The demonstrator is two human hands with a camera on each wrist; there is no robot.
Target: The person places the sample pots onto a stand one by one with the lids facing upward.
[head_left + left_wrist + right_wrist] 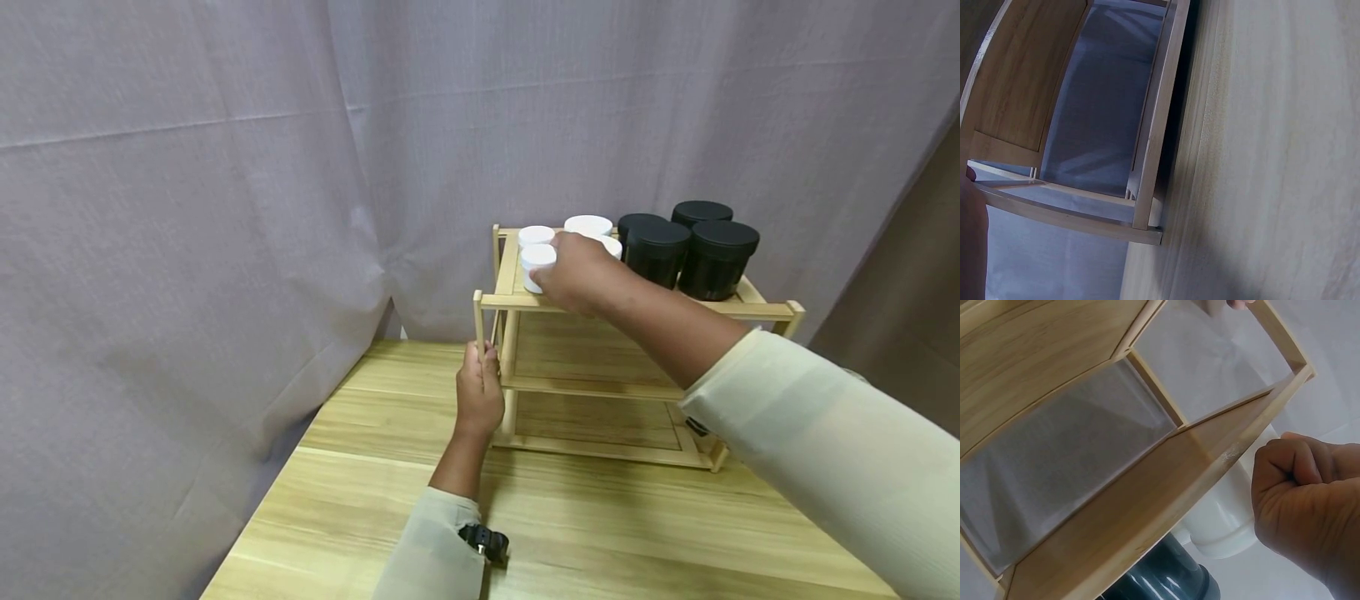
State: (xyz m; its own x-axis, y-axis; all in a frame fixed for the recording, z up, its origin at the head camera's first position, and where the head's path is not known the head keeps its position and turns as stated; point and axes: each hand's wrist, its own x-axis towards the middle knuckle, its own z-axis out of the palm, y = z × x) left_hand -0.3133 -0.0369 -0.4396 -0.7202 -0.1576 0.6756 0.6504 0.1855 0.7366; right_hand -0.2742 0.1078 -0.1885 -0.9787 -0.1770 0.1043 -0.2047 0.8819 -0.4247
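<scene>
A three-tier wooden rack stands on the table. My left hand grips its left front post, below the top tier. On the top tier, my right hand holds a small white jar at the front left corner, thumb on its near side; the other fingers are partly hidden. Right behind it stands another white jar. Two more white-lidded jars are beside and behind the right hand. In the right wrist view, the right hand appears with curled fingers next to white jars.
Several black jars stand together on the right half of the top tier. The two lower tiers bear no visible jars. A wood-grain table lies beneath, and a grey curtain hangs behind and along the left.
</scene>
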